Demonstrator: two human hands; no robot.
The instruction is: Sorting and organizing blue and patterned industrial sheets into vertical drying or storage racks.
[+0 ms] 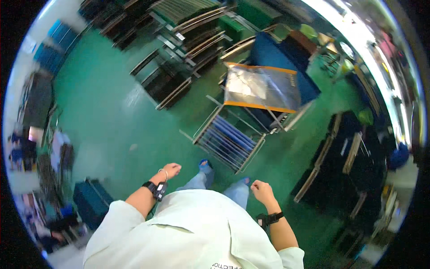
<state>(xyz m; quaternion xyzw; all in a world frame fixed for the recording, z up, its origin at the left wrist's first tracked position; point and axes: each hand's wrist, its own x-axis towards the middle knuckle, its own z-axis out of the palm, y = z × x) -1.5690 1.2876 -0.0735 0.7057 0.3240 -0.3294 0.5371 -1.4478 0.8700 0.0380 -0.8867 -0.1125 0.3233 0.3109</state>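
My left hand (171,170) hangs before my body at the left, fingers loosely curled together. There is a bracelet at its wrist, and a black strap with a small device (157,191) on the forearm. My right hand (263,190) hangs at the right in a loose fist, below another strapped device (268,219). Nothing shows in either hand, and both are apart from everything around them. Nearest ahead is a metal rack (229,142) with parallel bars and blue strips between them. Beyond it lies a clear plastic sleeve with orange edges (264,87), holding a whitish sheet.
Behind the sleeve stands a dark blue panel (277,56). Slatted dark racks (168,85) stand ahead to the left, and dark stacks with pale edges (336,157) to the right. A dark teal box (92,201) is at my left. The floor (103,116) is green.
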